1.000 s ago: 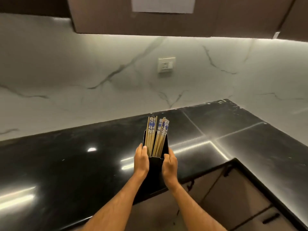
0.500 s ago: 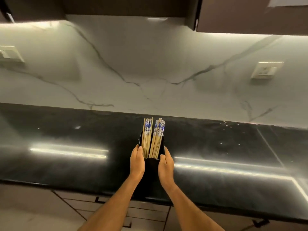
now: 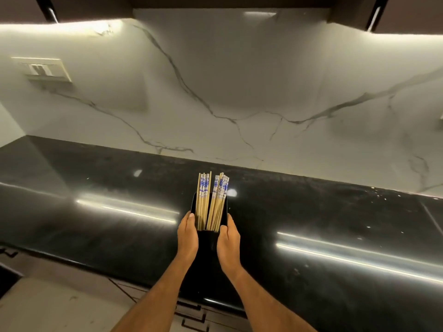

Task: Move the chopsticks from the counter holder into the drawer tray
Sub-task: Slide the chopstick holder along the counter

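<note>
A black holder (image 3: 208,238) is gripped between both hands above the black counter (image 3: 311,236). My left hand (image 3: 187,237) clasps its left wall and my right hand (image 3: 229,240) clasps its right wall. Two bunches of wooden chopsticks (image 3: 212,202) with blue-and-white patterned tops stand upright in it, sticking out above the rim. The holder's lower part is hidden between my hands and forearms. No drawer tray is in view.
A white marble backsplash (image 3: 239,97) rises behind the counter, with a switch plate (image 3: 44,69) at the left. Dark upper cabinets (image 3: 407,10) hang overhead. Closed drawer fronts with black handles (image 3: 194,319) sit below the counter edge. The floor (image 3: 48,307) shows at bottom left.
The view has swung left along the counter, away from the corner. Both hands keep the same grip on the holder, which stays centred in front of me.
</note>
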Demonstrator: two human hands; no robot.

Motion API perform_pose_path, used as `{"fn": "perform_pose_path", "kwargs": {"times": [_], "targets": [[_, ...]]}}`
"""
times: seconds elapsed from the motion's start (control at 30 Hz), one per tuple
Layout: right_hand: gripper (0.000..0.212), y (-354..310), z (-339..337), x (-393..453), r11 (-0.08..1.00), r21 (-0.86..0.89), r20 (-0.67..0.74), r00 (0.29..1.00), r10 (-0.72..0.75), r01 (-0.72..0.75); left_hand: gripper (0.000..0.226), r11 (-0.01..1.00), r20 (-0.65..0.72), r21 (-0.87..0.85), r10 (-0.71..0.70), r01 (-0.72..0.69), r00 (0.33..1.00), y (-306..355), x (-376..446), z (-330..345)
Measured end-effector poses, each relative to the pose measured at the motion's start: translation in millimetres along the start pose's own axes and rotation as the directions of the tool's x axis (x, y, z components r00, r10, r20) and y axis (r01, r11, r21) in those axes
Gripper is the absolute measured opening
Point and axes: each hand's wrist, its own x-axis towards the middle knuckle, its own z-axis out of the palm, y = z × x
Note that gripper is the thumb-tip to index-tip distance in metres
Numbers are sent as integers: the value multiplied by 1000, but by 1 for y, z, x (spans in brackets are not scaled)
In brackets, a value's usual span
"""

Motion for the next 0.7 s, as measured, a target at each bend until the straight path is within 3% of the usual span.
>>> {"fn": "perform_pose_path", "kwargs": {"times": [0.13, 0.27, 0.47, 0.7], "targets": [[44, 3, 23, 8, 1000, -18, -27, 1000, 6, -7, 41, 1000, 40, -24, 3, -2, 999, -2, 26, -14], [43, 6, 41, 13, 997, -59, -103, 994, 41, -47, 63, 1000, 98, -11, -24, 26, 995, -16, 49, -25], [47, 14, 57, 17, 989, -138, -183, 983, 29, -55, 46, 998, 217, -13, -52, 56, 975, -10, 59, -39], [41, 11, 59, 19, 974, -200, -235, 970, 61, -110, 49, 999, 267, 42, -11, 0, 964, -12, 67, -48]]}}
